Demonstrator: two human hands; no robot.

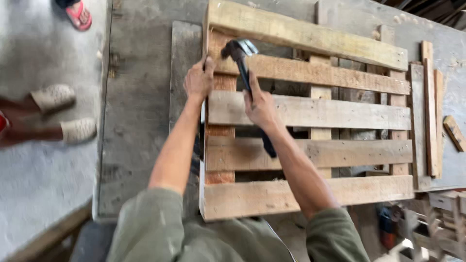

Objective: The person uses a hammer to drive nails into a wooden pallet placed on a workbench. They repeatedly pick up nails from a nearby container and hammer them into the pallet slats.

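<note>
A wooden pallet of several pale slats lies flat on a grey workbench. My right hand grips the dark handle of a claw hammer, its metal head raised over the second slat near the pallet's left end. My left hand rests on that slat's left end at the pallet's edge, fingers curled as if pinching something small that I cannot make out. Both forearms reach forward out of green sleeves.
Loose wood strips and a short offcut lie at the bench's right. On the concrete floor to the left are another person's feet in pale shoes and a red sandal. More pallet wood sits lower right.
</note>
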